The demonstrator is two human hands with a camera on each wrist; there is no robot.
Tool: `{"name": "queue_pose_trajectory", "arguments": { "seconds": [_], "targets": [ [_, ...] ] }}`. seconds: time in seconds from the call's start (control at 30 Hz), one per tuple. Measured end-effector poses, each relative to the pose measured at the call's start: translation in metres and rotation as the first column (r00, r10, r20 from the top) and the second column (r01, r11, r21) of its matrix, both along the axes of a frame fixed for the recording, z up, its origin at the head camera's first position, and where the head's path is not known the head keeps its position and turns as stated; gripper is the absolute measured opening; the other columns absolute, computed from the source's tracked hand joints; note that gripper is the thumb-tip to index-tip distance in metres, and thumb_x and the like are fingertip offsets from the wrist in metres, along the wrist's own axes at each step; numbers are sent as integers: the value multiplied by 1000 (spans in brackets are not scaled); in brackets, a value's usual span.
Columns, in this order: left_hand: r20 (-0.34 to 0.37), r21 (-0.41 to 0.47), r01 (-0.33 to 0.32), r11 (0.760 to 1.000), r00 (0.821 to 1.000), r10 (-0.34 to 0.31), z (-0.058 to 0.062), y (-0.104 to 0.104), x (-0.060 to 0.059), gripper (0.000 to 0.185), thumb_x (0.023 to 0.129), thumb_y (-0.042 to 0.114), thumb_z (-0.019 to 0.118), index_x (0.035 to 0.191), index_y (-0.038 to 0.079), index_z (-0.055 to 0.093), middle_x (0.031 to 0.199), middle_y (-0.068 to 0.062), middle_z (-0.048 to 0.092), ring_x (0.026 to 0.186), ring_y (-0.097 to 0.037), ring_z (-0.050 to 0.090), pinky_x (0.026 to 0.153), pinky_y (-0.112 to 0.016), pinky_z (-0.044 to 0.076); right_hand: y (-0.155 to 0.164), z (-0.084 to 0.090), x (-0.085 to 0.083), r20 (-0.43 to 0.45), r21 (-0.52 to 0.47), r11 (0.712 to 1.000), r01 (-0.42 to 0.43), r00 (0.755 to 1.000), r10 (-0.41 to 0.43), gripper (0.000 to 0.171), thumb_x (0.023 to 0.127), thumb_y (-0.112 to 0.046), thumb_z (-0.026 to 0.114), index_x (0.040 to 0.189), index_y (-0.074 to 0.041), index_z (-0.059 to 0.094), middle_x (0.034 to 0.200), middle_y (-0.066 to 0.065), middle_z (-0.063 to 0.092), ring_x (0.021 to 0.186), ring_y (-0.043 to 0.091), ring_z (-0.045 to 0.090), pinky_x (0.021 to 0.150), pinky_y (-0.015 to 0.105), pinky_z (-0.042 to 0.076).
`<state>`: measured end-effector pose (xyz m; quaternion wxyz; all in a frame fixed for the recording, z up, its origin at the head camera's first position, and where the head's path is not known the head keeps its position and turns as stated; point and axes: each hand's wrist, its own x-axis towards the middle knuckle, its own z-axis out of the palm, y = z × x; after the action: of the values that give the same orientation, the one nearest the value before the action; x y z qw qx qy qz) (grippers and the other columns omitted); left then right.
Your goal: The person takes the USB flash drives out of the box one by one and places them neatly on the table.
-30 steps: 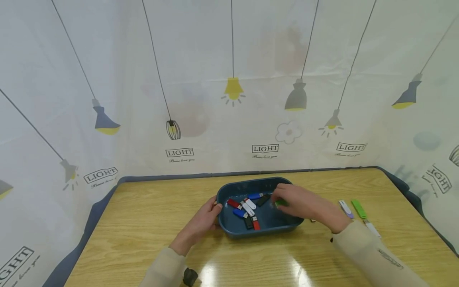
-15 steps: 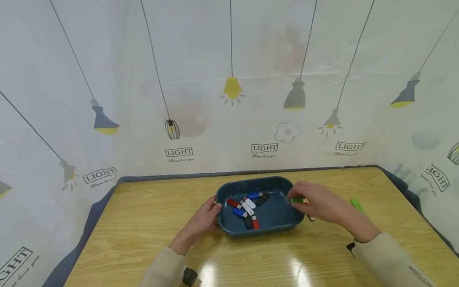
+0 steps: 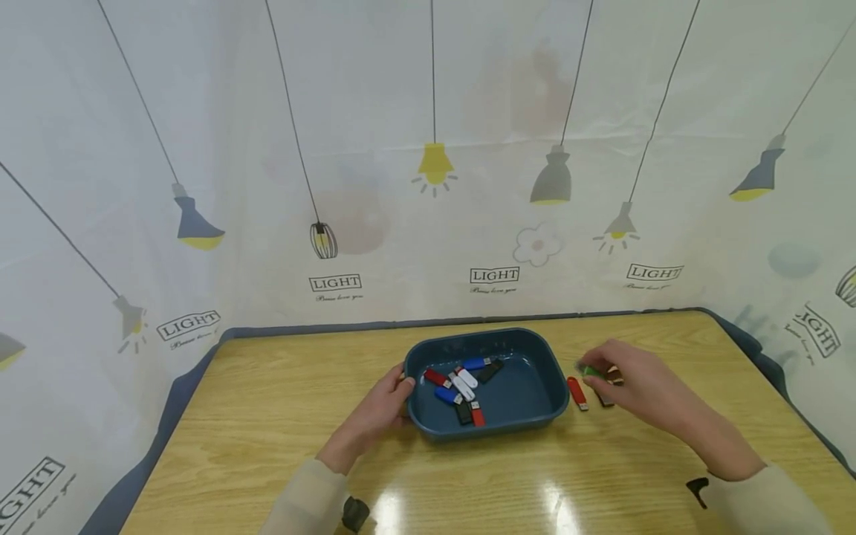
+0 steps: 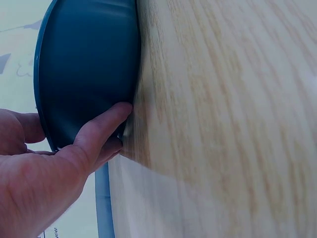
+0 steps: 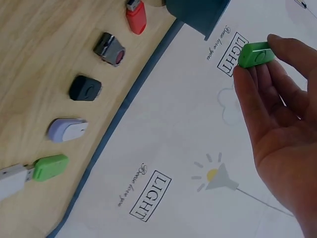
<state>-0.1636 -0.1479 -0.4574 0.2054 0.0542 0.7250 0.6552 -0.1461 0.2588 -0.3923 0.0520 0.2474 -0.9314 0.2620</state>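
Note:
A dark blue tray (image 3: 543, 371) stands mid-table and holds several USB sticks (image 3: 461, 386) in red, white, blue and black. My left hand (image 3: 394, 394) grips its left rim; in the left wrist view the fingers (image 4: 101, 131) curl against the tray's wall (image 4: 84, 64). To the right of the tray, above the table, my right hand (image 3: 598, 371) pinches a green USB stick (image 3: 589, 369) by its fingertips. The right wrist view shows this green stick (image 5: 255, 54) between thumb and fingers.
On the table right of the tray lie a red stick (image 3: 577, 392) and a dark one (image 3: 605, 400). The right wrist view shows a row: red (image 5: 136, 14), brown-silver (image 5: 110, 49), black (image 5: 85, 88), lilac (image 5: 67, 130), green-white (image 5: 47, 167). A curtain hangs round the table.
My right hand lifted the green stick out of the tray and carried it right, past the rim, over the sticks on the table. The left hand stayed on the rim.

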Motion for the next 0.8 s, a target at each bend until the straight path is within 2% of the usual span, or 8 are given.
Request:
{"name": "queue_pose_trajectory", "arguments": {
  "seconds": [0.1,0.3,0.57,0.8],
  "targets": [
    [3,-2,0,1000,1000,0,0,1,0,55,115,20,34,163,0,18,161,-29,33,128,-42,55,97,-54,56,8,-1,4,56,-40,998,49,997,-47,20,94,-7,76,113,-6,71,103,-3,70,91,13,68,77,28,61],
    [6,-11,-5,1000,1000,5,1,2,0,55,115,20,33,163,-1,19,160,-29,34,125,-41,57,97,-54,56,23,-6,11,76,-77,987,142,988,-136,20,95,-13,76,113,-6,72,101,-2,71,90,11,68,74,23,60],
    [-4,8,5,1000,1000,-5,0,2,-1,54,115,19,33,163,-2,18,158,-31,35,123,-42,59,96,-54,56,45,-14,22,110,32,951,306,945,-308,27,97,-23,75,114,-2,73,97,2,74,88,23,69,66,30,55],
    [-1,6,-3,1000,1000,3,3,2,2,55,114,19,34,163,-2,19,159,-31,35,124,-43,57,96,-56,56,59,-22,30,157,113,918,379,906,-393,34,99,-30,72,110,3,73,90,0,72,80,19,67,63,36,54]
  ]
}}
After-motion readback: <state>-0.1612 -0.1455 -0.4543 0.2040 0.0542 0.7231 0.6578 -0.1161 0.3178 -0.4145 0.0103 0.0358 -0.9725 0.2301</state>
